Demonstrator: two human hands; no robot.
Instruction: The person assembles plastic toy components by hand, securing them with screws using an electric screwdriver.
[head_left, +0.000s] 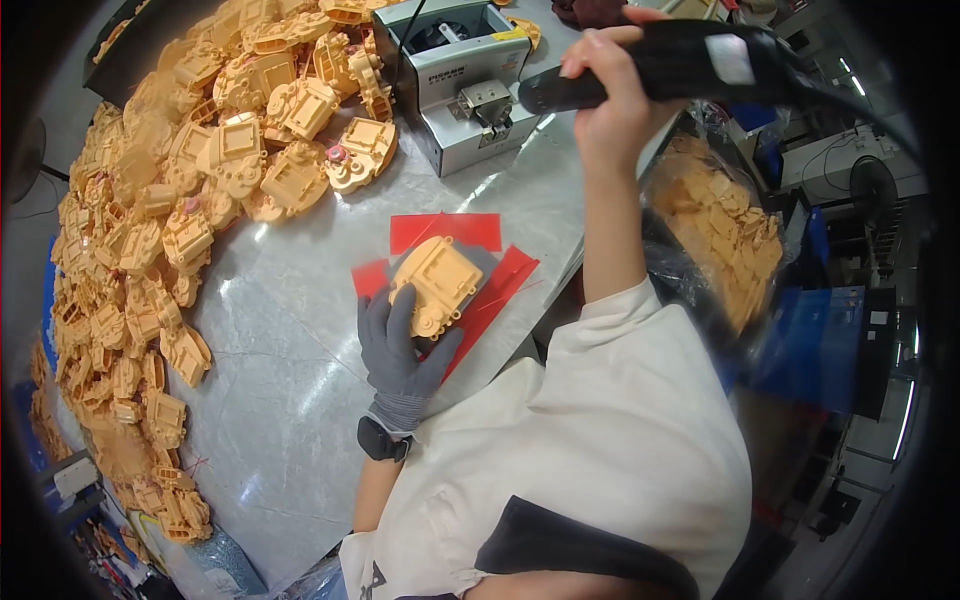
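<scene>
Near the table's front edge, my left hand [393, 340], in a grey knit glove, holds a yellow-orange molded plastic housing [440, 278] with a rectangular recess and small side lugs. The housing rests over a dark grey pad, partly hidden beneath it, with red tape strips [445, 230] around it. Raised at the upper right, my bare right hand [612, 105] is wrapped round a long black hand-held tool [680, 62] with a pale label. A dark cord seems to trail from its right end; its exact kind I cannot tell.
A large heap of similar plastic housings [235, 155] covers the table's far and left sides. At the back stands a grey box-shaped machine [465, 95] with a metal fixture on its front. Beyond the right edge, a plastic-lined container [715, 225] holds many more orange pieces.
</scene>
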